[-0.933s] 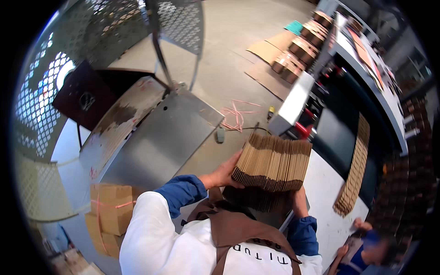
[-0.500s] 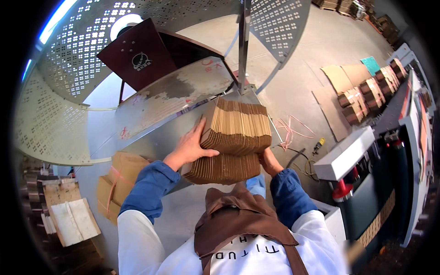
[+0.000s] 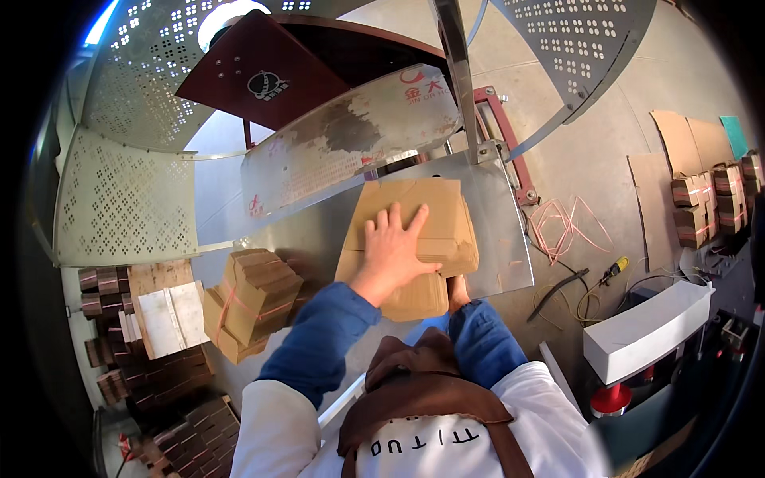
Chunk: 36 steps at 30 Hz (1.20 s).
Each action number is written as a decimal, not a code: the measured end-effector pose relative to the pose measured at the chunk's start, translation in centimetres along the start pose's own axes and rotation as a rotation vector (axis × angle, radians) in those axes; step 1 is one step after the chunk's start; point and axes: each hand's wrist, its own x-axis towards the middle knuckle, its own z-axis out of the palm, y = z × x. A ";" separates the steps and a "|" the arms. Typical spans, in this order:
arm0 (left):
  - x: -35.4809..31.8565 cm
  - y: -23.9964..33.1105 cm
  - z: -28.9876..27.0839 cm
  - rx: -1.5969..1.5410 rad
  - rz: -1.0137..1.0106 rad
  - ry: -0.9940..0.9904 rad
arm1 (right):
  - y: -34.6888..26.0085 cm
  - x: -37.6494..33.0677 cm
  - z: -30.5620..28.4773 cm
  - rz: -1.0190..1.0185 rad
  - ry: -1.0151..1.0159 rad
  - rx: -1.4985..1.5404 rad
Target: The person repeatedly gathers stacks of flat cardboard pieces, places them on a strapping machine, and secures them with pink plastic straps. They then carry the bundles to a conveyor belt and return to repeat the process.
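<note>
A stack of flat brown cardboard pieces (image 3: 422,199) lies in front of me on the metal table (image 3: 315,227), its broad face turned up. My left hand (image 3: 392,247) rests on top of it, palm down with the fingers spread. At the stack's near right edge is my right hand (image 3: 458,293); its fingers are hidden beneath or behind the cardboard. Left of the stack sits a cardboard bundle (image 3: 253,299) tied with pink strap.
A machine with a dark red cover (image 3: 255,72) and perforated metal guards (image 3: 127,199) stands ahead. Loose pink strapping (image 3: 566,227) lies on the floor at right, near a white box-shaped part (image 3: 645,334). Tied bundles (image 3: 693,207) stand far right; stacked cardboard (image 3: 187,442) is lower left.
The stack has turned from showing its layered edges to showing a broad flat face. My left hand has gone from its left side onto its top. The view has shifted left.
</note>
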 end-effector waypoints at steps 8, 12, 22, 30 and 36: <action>-4.6 3.1 4.1 -0.151 -0.122 0.193 | -3.8 -8.9 -2.7 -0.678 0.752 -1.001; -6.2 3.3 5.0 -0.271 -0.113 0.232 | -10.3 -13.9 15.3 -1.282 0.476 -1.670; -9.3 -1.0 7.8 -0.468 -0.097 0.493 | -8.5 -8.8 19.1 -0.993 0.166 -2.593; -8.9 -4.1 10.6 -1.339 -0.394 0.253 | -8.9 -8.5 21.0 -0.925 0.042 -2.592; -9.0 -2.8 10.7 -1.262 -0.429 0.212 | -10.0 -6.2 26.0 -0.962 -0.049 -2.439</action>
